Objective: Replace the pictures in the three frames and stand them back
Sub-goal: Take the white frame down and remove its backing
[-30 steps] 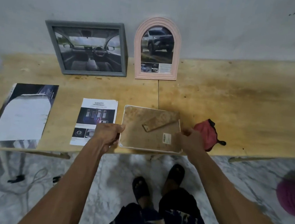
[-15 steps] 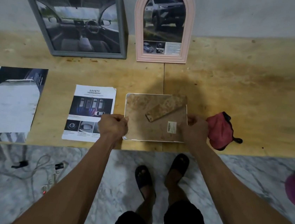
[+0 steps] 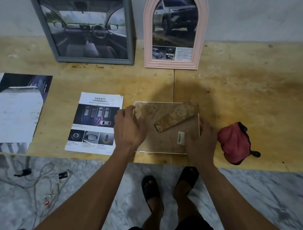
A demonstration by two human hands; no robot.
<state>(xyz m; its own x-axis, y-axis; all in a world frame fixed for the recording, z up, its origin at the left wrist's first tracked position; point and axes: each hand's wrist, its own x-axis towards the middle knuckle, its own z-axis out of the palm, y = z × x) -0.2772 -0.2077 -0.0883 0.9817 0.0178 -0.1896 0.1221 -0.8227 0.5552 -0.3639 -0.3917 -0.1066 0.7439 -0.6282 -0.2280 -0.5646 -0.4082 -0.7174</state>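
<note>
A person stands at a wooden desk (image 3: 243, 98) and looks down on it. A white-edged frame (image 3: 167, 116) lies face down near the front edge, its stained brown backing board up, with the folding stand (image 3: 176, 118) lying slantwise across it and a small barcode sticker (image 3: 181, 137) near the right side. The left hand (image 3: 129, 127) rests on the frame's left edge, fingers curled over it in a grip on that side. The right hand (image 3: 201, 139) covers the lower right corner, fingers bent around the right edge in a matching grip.

Just left of the frame lies a printed sheet headed SAFETY (image 3: 95, 123), flat on the desk. Farther left lies a larger dark print (image 3: 13, 108). Just right of the frame sits a crumpled red cloth (image 3: 234, 143).

At the back, two frames stand leaning on the wall: a grey square frame (image 3: 81, 25) showing a car interior, and beside it a pink arched frame (image 3: 174, 28) showing a car outdoors.

Below the desk edge are a marbled floor (image 3: 251, 192), loose cables (image 3: 45, 176) and the person's sandalled feet.
</note>
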